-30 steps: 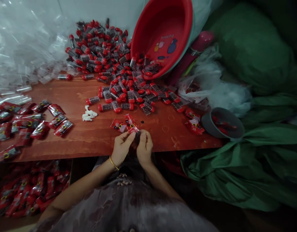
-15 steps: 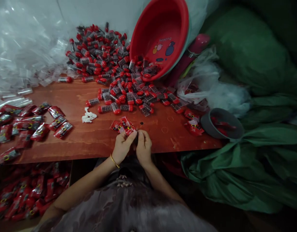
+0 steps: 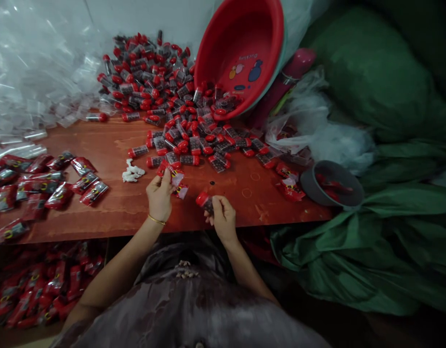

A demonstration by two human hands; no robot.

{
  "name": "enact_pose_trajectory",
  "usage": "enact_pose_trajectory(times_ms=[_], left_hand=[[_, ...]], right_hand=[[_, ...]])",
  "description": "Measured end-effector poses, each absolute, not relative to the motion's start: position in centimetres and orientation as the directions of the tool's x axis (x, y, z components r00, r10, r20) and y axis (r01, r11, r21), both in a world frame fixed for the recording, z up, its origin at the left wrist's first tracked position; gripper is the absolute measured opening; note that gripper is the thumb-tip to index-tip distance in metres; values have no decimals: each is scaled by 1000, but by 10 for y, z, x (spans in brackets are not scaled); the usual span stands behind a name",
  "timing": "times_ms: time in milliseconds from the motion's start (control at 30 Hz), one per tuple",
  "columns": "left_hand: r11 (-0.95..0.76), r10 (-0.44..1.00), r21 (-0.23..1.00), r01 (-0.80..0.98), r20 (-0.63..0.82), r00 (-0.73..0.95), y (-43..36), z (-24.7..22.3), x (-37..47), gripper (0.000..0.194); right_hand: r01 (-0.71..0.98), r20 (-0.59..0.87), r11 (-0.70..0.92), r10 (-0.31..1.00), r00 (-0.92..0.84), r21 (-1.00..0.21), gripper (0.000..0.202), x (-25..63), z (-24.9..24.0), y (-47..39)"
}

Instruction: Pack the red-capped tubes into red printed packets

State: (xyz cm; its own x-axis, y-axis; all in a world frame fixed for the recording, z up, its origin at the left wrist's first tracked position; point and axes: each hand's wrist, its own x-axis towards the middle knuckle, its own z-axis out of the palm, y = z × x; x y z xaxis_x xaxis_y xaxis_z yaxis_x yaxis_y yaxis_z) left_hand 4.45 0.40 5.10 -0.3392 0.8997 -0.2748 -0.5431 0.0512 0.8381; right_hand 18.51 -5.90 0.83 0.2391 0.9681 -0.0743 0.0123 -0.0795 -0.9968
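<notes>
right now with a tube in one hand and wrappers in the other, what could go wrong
The right hand pinches the red-capped tube near the table edge; it could drop off. The left hand holds several red wrappers loosely; one may slip. The tilted red basin could spill more tubes.

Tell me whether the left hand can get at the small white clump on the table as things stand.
Probably yes. The left hand holds red wrappers just right of the white clump, with only bare table between them; its fingers are occupied, though.

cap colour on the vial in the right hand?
Red, on the vial in the right hand; head view.
</notes>
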Motion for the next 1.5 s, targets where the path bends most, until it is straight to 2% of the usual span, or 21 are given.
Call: enact_pose_trajectory(times_ms=[67, 133, 233, 300, 333, 467, 600, 667, 800, 1000, 1167, 1300, 1400, 1500], left_hand=[[127, 912, 792, -597, -330, -244, 6, 50, 48, 36], [167, 924, 769, -618, -340, -174, 5, 47, 56, 36], [172, 941, 801, -574, -307, -146, 1, 42, 71, 39], [200, 935, 821, -535, -322, -146, -3, 40, 80, 41], [215, 926, 819, -532, -344, -156, -4, 40, 82, 42], [268, 885, 742, -615, -442, -148, -7, 42, 84, 39], [277, 883, 695, -663, -456, -110, -5, 44, 75, 32], [313, 876, 656, -687, -478, -58, -4, 46, 69, 29], [401, 851, 595, -696, -524, 42, -5, 50, 62, 27], [367, 883, 645, -671, -468, 33, -11, 53, 66, 36], [314, 907, 695, -647, -420, -11, -16, 52, 71, 33], [254, 923, 747, -614, -377, -76, -18, 49, 71, 30], [252, 937, 789, -561, -343, -62, -20, 47, 70, 30], [285, 940, 787, -547, -342, -2, -22, 47, 71, 31]], right_hand=[[-79, -124, -114, 983, 135, -990, 34, 190, 10, -57], [-74, -143, -144, 990, -11, -987, 29, 194, 15, -56], [190, -71, -48, 990, -119, -981, 15, 194, 29, -54], [343, 18, 47, 996, -86, -938, 15, 190, 38, -54], [366, 52, 69, 997, -58, -928, 18, 187, 40, -53], [302, 153, 130, 987, 52, -944, 24, 173, 38, -52], [279, 278, 236, 953, 123, -931, 23, 164, 24, -54], [193, 245, 213, 956, 163, -958, 25, 167, 20, -57], [-18, 29, 32, 992, 123, -999, 25, 183, 23, -62], [-106, -131, -123, 989, 75, -987, 27, 186, 31, -69], [-155, -141, -134, 989, 37, -979, 27, 175, 27, -70], [-105, -151, -148, 988, 20, -983, 28, 173, 29, -69], [-51, -165, -164, 986, 33, -985, 30, 177, 30, -68], [-67, -190, -188, 982, 19, -980, 31, 182, 28, -64]])
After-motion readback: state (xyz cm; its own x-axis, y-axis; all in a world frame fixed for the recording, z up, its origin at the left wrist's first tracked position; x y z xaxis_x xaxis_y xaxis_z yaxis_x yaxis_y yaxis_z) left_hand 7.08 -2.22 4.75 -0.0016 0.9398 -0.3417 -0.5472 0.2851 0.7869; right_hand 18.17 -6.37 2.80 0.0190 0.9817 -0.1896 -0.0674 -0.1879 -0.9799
